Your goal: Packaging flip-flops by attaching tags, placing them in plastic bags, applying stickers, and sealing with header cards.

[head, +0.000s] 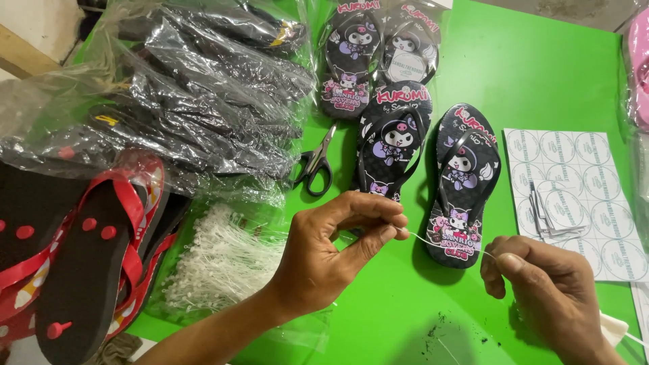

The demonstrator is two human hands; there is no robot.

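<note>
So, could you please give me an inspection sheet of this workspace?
Surface: green table, dark crumbs at the near edge.
Job's things: thin white tie stretched between both hands; two black sandals loose behind.
Clutter: scissors, bagged sandals, bag of white ties, sticker sheet, red-strapped sandals.
Hands: left hand and right hand pinch the tie's ends.
Cables: nothing seen.
Surroundings: pink item at right edge.
</note>
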